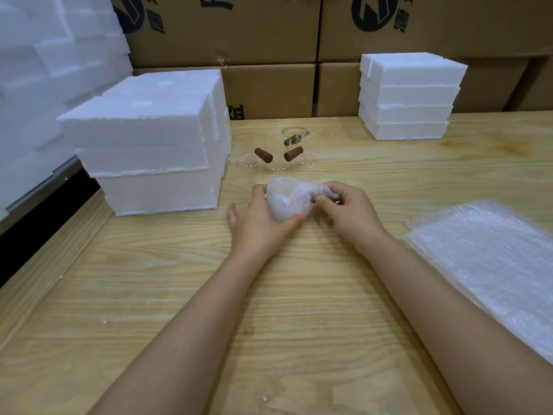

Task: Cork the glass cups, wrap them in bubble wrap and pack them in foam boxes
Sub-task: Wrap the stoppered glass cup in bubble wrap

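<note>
A glass cup wrapped in bubble wrap lies at the middle of the wooden table. My left hand cups it from below and the left, fingers curled round it. My right hand pinches the twisted end of the wrap at the bundle's right side. Behind it stand several clear glass cups with brown corks lying among them. Foam boxes are stacked at the left, and a second foam stack stands at the back right.
A pile of bubble wrap sheets lies at the right edge of the table. Cardboard cartons line the back wall. More foam pieces lean at the far left, beyond the table's left edge.
</note>
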{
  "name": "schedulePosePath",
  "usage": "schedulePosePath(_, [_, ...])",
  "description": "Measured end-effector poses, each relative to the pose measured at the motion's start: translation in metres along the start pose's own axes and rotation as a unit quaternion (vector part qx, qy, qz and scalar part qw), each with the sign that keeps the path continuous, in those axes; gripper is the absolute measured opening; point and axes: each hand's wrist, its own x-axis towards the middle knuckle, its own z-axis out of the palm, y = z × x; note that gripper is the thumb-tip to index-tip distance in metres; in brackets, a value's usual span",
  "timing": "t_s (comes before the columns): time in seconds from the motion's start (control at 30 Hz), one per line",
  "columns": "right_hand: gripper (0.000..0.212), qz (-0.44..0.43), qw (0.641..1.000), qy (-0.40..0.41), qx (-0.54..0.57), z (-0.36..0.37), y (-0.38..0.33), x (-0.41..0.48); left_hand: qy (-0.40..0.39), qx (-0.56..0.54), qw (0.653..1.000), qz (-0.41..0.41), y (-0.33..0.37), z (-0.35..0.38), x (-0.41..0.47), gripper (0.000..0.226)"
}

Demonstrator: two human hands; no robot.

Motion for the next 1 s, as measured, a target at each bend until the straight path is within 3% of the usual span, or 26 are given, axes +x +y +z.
schedulePosePath(0.1, [0.017,-0.012,0.999,0.011,-0.042,0.002,0.0,-0.002,0.005,0.006,1.0,0.006,0.001,0.0,-0.002,0.088])
schedulePosePath(0.2, [0.052,0.008,1.0,-0.019,0.006,-0.002,-0.005,-0.003,0.012,0.005,0.995,0.098,0.009,-0.004,-0.011,0.115])
schedulePosePath(0.3, [0.061,0.022,0.995,0.051,0.079,-0.012,-0.011,0.001,0.062,-0.008,0.946,0.319,0.024,-0.005,-0.025,0.091])
schedulePosePath(0.37, [0.051,0.026,0.982,0.155,0.106,-0.023,-0.012,0.008,0.05,-0.043,0.923,0.379,0.04,0.002,-0.028,0.077])
schedulePosePath(0.43, [0.044,0.035,0.962,0.233,0.14,-0.037,-0.014,0.022,-0.013,-0.103,0.931,0.35,0.061,0.012,-0.02,0.073])
schedulePosePath(0.53, [0.044,0.066,0.932,0.313,0.172,-0.061,-0.016,0.062,-0.099,-0.202,0.952,0.21,0.101,0.025,0.017,0.07])
schedulePosePath(0.67, [0.045,0.109,0.909,0.366,0.168,-0.11,-0.011,0.135,-0.164,-0.236,0.955,0.071,0.141,0.051,0.092,0.07])
schedulePosePath(0.83, [0.054,0.168,0.918,0.356,0.045,-0.17,0.01,0.207,-0.21,-0.186,0.959,0.045,0.156,0.08,0.164,0.072])
schedulePosePath(1.0, [0.067,0.225,0.922,0.316,-0.014,-0.199,0.021,0.247,-0.233,-0.257,0.937,0.028,0.171,0.107,0.204,0.076])
